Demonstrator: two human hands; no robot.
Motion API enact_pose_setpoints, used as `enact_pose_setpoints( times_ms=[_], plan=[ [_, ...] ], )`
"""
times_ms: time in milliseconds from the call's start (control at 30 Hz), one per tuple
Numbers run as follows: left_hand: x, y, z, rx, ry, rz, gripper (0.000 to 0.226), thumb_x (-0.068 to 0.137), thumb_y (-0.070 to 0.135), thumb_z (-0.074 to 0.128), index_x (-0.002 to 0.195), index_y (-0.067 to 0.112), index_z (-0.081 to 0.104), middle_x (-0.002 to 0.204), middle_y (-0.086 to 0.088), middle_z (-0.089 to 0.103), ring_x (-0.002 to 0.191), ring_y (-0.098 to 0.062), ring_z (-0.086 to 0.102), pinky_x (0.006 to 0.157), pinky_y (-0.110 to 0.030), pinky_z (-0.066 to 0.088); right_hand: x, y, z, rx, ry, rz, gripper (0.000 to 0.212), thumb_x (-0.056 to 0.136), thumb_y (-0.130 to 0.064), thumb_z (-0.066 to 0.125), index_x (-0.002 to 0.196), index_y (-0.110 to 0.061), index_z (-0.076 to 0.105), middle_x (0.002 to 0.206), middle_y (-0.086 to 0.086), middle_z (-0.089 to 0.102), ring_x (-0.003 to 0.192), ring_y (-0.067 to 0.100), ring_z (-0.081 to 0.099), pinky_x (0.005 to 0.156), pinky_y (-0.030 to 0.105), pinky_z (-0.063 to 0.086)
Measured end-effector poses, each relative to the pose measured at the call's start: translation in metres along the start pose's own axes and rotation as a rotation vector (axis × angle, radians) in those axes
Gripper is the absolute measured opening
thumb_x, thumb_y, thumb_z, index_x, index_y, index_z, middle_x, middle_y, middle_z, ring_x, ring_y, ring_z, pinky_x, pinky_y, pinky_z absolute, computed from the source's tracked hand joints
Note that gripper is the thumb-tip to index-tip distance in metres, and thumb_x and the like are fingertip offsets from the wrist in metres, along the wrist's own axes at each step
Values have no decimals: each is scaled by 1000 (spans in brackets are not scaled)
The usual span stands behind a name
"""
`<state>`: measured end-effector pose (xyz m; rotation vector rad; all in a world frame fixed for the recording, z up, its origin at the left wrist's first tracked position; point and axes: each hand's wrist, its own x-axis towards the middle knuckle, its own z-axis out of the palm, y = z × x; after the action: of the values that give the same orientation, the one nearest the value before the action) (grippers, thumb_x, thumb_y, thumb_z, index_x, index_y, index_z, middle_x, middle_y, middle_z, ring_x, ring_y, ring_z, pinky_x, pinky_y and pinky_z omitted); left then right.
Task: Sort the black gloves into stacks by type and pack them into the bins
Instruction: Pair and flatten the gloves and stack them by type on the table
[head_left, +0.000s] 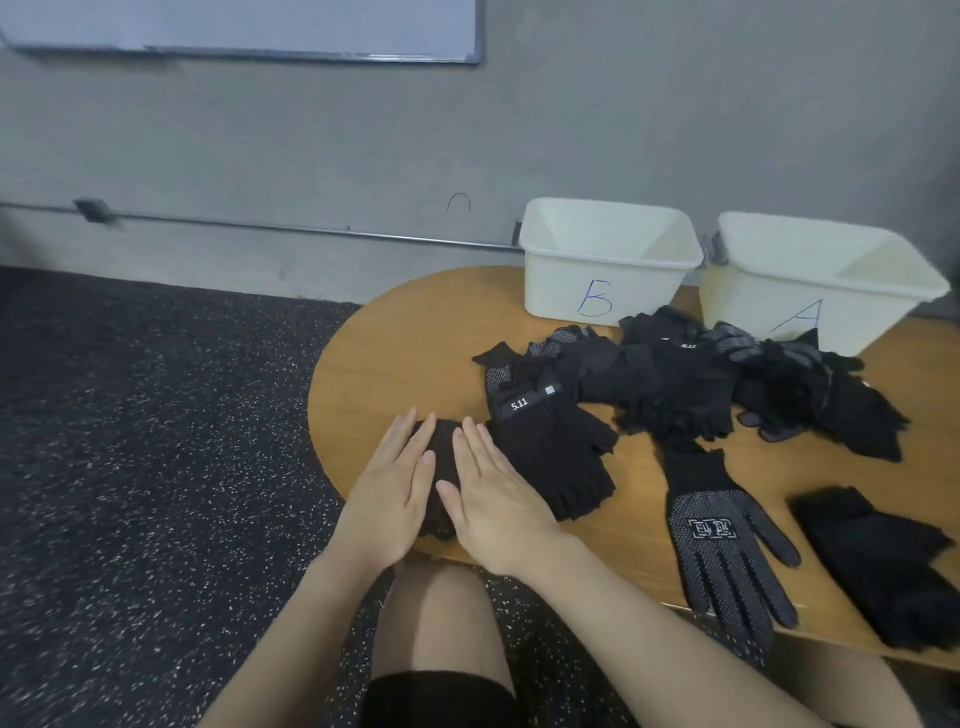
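Both hands are flat on the wooden table (415, 332) near its left front edge, fingers straight and together, pressing down on a small dark glove stack (441, 467) that sits between and under them. The left hand (392, 480) covers the stack's left side and the right hand (493, 499) covers the right, so only a strip of black fabric shows in the gap; neither hand is curled around anything. Just right of the right hand, touching or nearly touching it, lie the fingerless gloves (558, 452) with a "5.11" tag on the cuff. Further right, a single dotted-grip glove (722, 540) lies flat with its fingers pointing toward the front edge, and another plain black glove (883, 561) sits near the right edge of the view. Behind all that is a messy unsorted pile (691, 384) of black gloves, a mix of dotted and plain ones. At the back of the table stand two white bins, side by side: bin B (605, 265) on the left and bin A (821, 280) on the right, with the pile reaching right up to their fronts. What I can see of the insides of both bins shows no gloves.
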<state>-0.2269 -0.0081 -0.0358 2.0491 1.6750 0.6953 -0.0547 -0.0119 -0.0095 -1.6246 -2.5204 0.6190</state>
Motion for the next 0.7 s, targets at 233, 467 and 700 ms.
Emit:
enact_pose_setpoints(
  times_ms=[233,467,700],
  plan=[
    [-1,31,-23,223,13,4,66,105,51,17,162,21,31,169,-5,27,157,-19,19,129,-40,14,-48,19,-50,238,82,-42,65,110,-51,23,165,-22,4,170,-15,-3,153,-5,-8,122,19,1],
    [-21,131,5,129,34,238,54,108,42,31,160,26,36,168,8,27,156,-7,18,125,-24,13,-138,121,-77,247,299,187,58,110,-45,30,164,-25,20,165,-19,18,149,-9,8,115,8,4],
    [1,220,102,87,-145,386,52,112,33,34,162,23,29,170,9,18,157,-10,13,125,-24,10,-185,211,-71,171,275,360,53,110,-35,38,159,-14,32,163,6,36,150,22,33,121,31,27]
  ],
)
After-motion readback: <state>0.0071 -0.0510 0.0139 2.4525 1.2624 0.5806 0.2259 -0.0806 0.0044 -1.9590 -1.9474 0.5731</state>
